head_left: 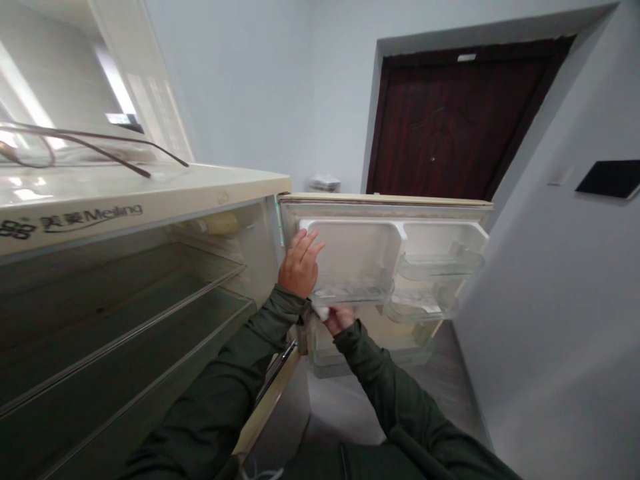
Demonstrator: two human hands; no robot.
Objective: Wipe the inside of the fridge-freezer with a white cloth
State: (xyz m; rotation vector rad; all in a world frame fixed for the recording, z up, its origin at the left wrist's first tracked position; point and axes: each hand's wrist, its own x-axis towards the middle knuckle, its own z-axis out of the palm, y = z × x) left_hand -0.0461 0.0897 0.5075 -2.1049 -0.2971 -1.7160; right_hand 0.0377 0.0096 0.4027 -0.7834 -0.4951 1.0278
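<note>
Left hand (300, 265): open, fingers spread flat against the inner liner of the fridge door (385, 207), near the hinge side, gripping nothing
Right hand (339, 317): closed around a white cloth (320, 312), just below the left hand, under the upper door bin (350, 293)
Cloth: bunched, only a small corner showing beside the knuckles, touching the door liner at the bin's lower left edge
Door: swung wide open, clear bins (440, 265) stepped down its inner face, all apparently bare
Fridge body (125, 293): open to the left, glass shelves (150, 320) bare, brand strip above them
On top of fridge: thin dark wires (90, 143) lying across the cream lid
Behind: dark brown room door (450, 120), pale walls, dark panel (610, 179) on the right wall
Step in hand, as judged: wiping the liner under the upper bin
Doing it well: keep the left palm braced so the door does not swing, press the cloth into the seam beneath the bin, work along toward the outer edge, mind the clip-in bin so it does not lift off its lugs
</note>
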